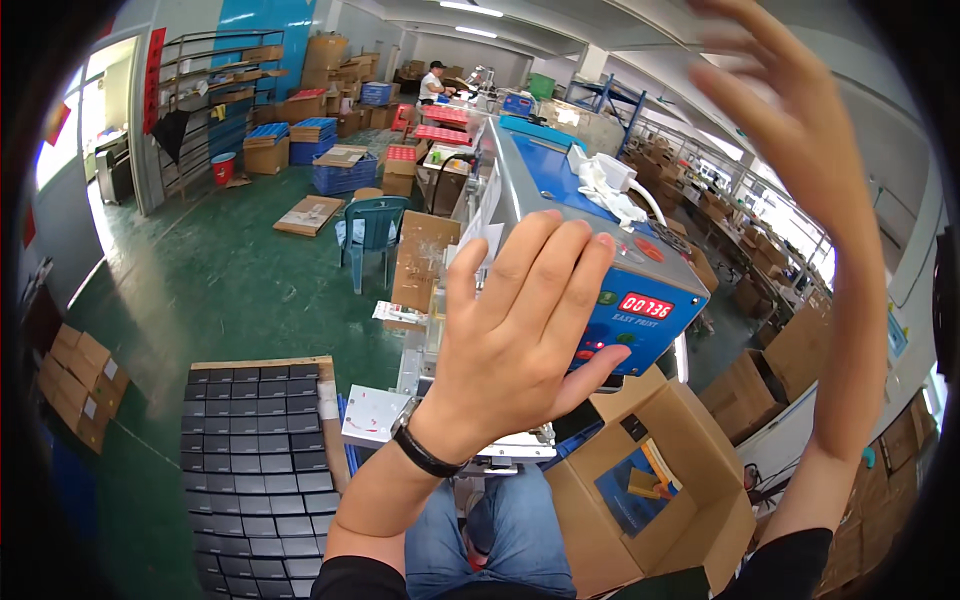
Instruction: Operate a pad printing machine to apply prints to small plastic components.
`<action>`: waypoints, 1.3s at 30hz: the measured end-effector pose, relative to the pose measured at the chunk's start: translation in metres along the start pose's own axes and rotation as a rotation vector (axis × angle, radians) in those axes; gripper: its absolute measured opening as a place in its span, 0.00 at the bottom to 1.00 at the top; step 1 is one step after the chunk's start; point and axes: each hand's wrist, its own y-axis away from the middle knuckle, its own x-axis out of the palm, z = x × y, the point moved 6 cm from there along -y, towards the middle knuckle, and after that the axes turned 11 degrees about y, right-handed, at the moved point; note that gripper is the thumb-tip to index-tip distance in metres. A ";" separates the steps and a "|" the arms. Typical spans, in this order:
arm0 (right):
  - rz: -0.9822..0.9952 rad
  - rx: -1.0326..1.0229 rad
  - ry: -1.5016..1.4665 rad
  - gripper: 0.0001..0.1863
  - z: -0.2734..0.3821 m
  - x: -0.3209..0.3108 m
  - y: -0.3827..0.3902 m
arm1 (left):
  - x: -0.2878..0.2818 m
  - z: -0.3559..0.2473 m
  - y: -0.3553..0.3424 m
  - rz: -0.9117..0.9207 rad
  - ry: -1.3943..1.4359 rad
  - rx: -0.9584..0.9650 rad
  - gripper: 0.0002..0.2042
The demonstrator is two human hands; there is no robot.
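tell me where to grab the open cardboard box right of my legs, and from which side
Grip the open cardboard box probably by the upper edges of its left and right walls, reaching down from the near side: its opening faces up, leaving thin edges to pinch, while the blue machine crowds its far side.

Boxy blue-and-grey machine (640, 283) upright before the person, its display (647, 305) lit red
From here I see a grey metal casing with a blue panel (540, 160) along its top, and a blue control face (668, 333) turned toward the person, with small round buttons, green and red, set around and below the glowing digits
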 end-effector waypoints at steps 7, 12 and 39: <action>0.041 -0.528 0.297 0.15 0.085 0.115 -0.050 | 0.003 0.002 -0.003 -0.029 0.017 0.008 0.35; -0.063 -0.542 0.295 0.12 0.099 0.099 -0.026 | -0.002 0.007 0.002 -0.053 -0.012 0.053 0.34; -0.588 0.313 -0.792 0.28 0.025 0.116 0.207 | 0.011 0.005 0.005 -0.060 -0.129 0.084 0.35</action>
